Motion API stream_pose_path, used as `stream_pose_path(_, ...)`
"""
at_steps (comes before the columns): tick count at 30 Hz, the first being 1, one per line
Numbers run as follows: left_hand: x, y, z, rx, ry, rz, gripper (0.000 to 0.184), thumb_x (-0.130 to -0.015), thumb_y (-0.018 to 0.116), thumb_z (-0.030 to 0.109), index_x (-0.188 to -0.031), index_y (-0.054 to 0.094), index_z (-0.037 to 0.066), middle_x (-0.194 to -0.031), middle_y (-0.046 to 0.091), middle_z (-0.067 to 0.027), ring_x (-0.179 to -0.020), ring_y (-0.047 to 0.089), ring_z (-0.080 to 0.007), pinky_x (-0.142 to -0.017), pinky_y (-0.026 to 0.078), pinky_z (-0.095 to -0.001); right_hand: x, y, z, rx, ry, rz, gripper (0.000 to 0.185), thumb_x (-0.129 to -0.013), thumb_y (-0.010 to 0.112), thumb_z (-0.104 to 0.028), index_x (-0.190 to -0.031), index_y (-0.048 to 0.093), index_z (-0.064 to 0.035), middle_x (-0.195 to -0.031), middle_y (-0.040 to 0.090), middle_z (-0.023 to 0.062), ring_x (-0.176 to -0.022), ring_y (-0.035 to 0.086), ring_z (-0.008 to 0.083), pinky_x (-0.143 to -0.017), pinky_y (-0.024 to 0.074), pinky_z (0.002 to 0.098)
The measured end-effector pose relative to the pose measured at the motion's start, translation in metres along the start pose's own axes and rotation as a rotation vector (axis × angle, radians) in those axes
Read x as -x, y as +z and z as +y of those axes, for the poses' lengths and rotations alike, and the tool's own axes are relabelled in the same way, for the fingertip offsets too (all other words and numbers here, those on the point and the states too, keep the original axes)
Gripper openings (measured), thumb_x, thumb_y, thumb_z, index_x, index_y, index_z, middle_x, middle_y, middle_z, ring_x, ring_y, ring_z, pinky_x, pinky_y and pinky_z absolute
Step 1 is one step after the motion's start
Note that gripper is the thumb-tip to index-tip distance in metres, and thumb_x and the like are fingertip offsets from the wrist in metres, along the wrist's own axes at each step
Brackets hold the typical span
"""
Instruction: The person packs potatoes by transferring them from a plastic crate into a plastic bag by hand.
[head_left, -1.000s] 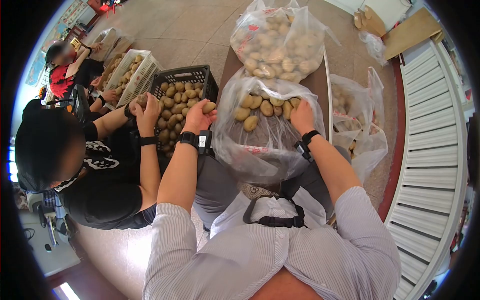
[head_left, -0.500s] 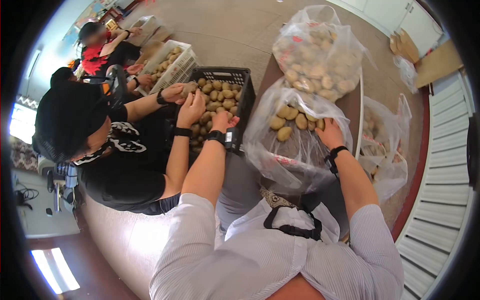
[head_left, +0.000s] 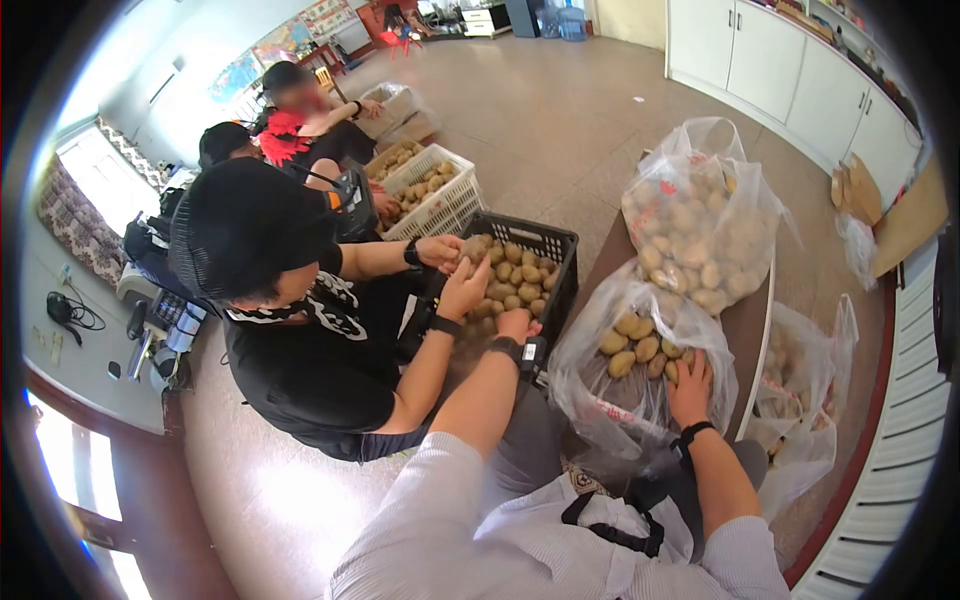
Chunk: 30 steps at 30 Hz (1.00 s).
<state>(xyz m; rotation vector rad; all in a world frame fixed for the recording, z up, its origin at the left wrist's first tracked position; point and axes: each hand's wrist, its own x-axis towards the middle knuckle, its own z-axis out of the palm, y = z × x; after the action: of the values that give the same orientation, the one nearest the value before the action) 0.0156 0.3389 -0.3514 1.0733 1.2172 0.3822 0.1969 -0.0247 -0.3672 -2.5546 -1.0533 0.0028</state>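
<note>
My left hand [head_left: 514, 325] reaches into a black crate [head_left: 567, 268] of potatoes [head_left: 512, 272]. Its fingers look curled at the near side of the pile, and what they hold is hidden. Inside an open clear plastic bag [head_left: 590, 400], my right hand [head_left: 690, 388] lies with fingers stretched against several loose potatoes [head_left: 645, 348]. Beside me on the left, a person in black holds a potato [head_left: 474, 247] in both hands over the same crate.
A full bag of potatoes [head_left: 690, 235] stands behind the open one on a brown bench [head_left: 735, 350]. More bags [head_left: 800, 400] sit on the floor at right. A white crate [head_left: 455, 200] with potatoes and other people are farther back left. White cabinets [head_left: 765, 60] line the back.
The camera view has tilted up and turned, so the scene sits lower and farther right. My left hand stays in the crate and my right hand in the bag.
</note>
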Motion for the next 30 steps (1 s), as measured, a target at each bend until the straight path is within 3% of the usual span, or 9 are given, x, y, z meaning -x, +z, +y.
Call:
stream_pose_path(1, 0.000, -0.004, -0.001, 0.003, 0.017, 0.004, 0.020, -0.093, 0.042, 0.003, -0.095, 0.060, -0.004, -0.079, 0.063, -0.0204, -0.064, 0.067, -0.0294, -0.048, 0.054, -0.0349, 0.003, -0.001, -0.003, 0.020, -0.033, 0.017, 0.049, -0.079, 0.071, -0.011, -0.124, 0.054, -0.0084, -0.150, 0.029, 0.0173, -0.131, 0.034, 0.0474, -0.108, 0.0342, 0.0520)
stream_pose_path(3, -0.005, -0.012, -0.003, -0.663, 0.293, -0.039, 0.027, -0.092, 0.055, 0.019, -0.081, 0.065, -0.004, -0.074, 0.065, -0.0201, -0.071, 0.068, -0.0325, -0.059, 0.054, -0.0394, 0.008, -0.002, -0.006, 0.000, -0.040, 0.015, 0.050, -0.077, 0.072, -0.009, -0.123, 0.054, -0.0065, -0.150, 0.028, 0.0189, -0.131, 0.033, 0.0460, -0.109, 0.0338, 0.0514)
stream_pose_path(7, -0.104, -0.027, -0.073, -0.154, 0.207, -0.130, 0.025, -0.092, 0.056, 0.013, -0.078, 0.067, -0.004, -0.077, 0.068, -0.0171, -0.072, 0.069, -0.0323, -0.060, 0.055, -0.0402, 0.015, -0.004, -0.009, 0.018, -0.076, 0.037, 0.046, -0.074, 0.071, -0.004, -0.118, 0.056, -0.0023, -0.150, 0.028, 0.0187, -0.133, 0.033, 0.0442, -0.109, 0.0330, 0.0514)
stream_pose_path(10, -0.128, -0.031, -0.081, -0.817, 0.572, -0.060, 0.019, -0.092, 0.050, 0.003, -0.085, 0.065, -0.006, -0.083, 0.069, -0.0154, -0.072, 0.070, -0.0294, -0.057, 0.057, -0.0383, 0.015, -0.010, -0.016, 0.123, -0.136, 0.099, 0.034, -0.077, 0.066, -0.007, -0.110, 0.060, -0.0041, -0.138, 0.041, 0.0182, -0.129, 0.038, 0.0411, -0.106, 0.0342, 0.0498)
stream_pose_path(12, -0.103, -0.028, -0.066, -0.848, 0.528, -0.087, 0.017, -0.093, 0.049, 0.005, -0.091, 0.064, -0.004, -0.084, 0.068, -0.0141, -0.070, 0.069, -0.0275, -0.058, 0.057, -0.0374, 0.017, 0.000, -0.011, 0.228, -0.162, 0.047, 0.024, -0.083, 0.059, -0.012, -0.106, 0.063, -0.0074, -0.118, 0.053, 0.0161, -0.118, 0.046, 0.0365, -0.098, 0.0381, 0.0471)
stream_pose_path(14, -0.078, -0.017, -0.051, -0.631, 0.423, -0.043, 0.016, -0.093, 0.051, 0.009, -0.097, 0.062, -0.002, -0.089, 0.065, -0.0132, -0.073, 0.067, -0.0266, -0.059, 0.057, -0.0370, 0.020, 0.003, -0.010, 0.248, -0.181, 0.048, 0.023, -0.084, 0.056, -0.013, -0.105, 0.063, -0.0088, -0.111, 0.056, 0.0144, -0.113, 0.048, 0.0344, -0.094, 0.0392, 0.0462)
stream_pose_path(17, -0.032, 0.008, -0.028, 0.165, 0.099, 0.042, 0.021, -0.093, 0.053, 0.015, -0.107, 0.059, 0.000, -0.096, 0.062, -0.0119, -0.078, 0.065, -0.0252, -0.061, 0.058, -0.0366, 0.019, 0.006, -0.006, 0.259, -0.195, 0.030, 0.023, -0.084, 0.055, -0.014, -0.105, 0.063, -0.0108, -0.104, 0.059, 0.0123, -0.106, 0.051, 0.0318, -0.088, 0.0404, 0.0451)
stream_pose_path(28, 0.080, 0.070, 0.017, 0.044, 0.262, -0.173, 0.031, -0.094, 0.054, 0.022, -0.116, 0.055, 0.000, -0.101, 0.059, -0.0107, -0.074, 0.064, -0.0211, -0.058, 0.053, -0.0326, 0.010, 0.011, -0.017, -0.351, -0.091, 0.076, 0.045, -0.085, 0.065, -0.016, -0.124, 0.049, -0.0005, -0.114, 0.060, 0.0240, -0.102, 0.058, 0.0449, -0.088, 0.0463, 0.0469)
stream_pose_path(30, 0.086, 0.076, 0.016, 0.015, 0.271, -0.188, 0.031, -0.094, 0.055, 0.024, -0.114, 0.056, 0.000, -0.101, 0.059, -0.0094, -0.071, 0.063, -0.0196, -0.054, 0.052, -0.0316, 0.005, 0.002, -0.031, -0.495, 0.139, -0.061, 0.048, -0.086, 0.066, -0.019, -0.125, 0.049, 0.0034, -0.114, 0.062, 0.0243, -0.105, 0.061, 0.0392, -0.090, 0.0467, 0.0425)
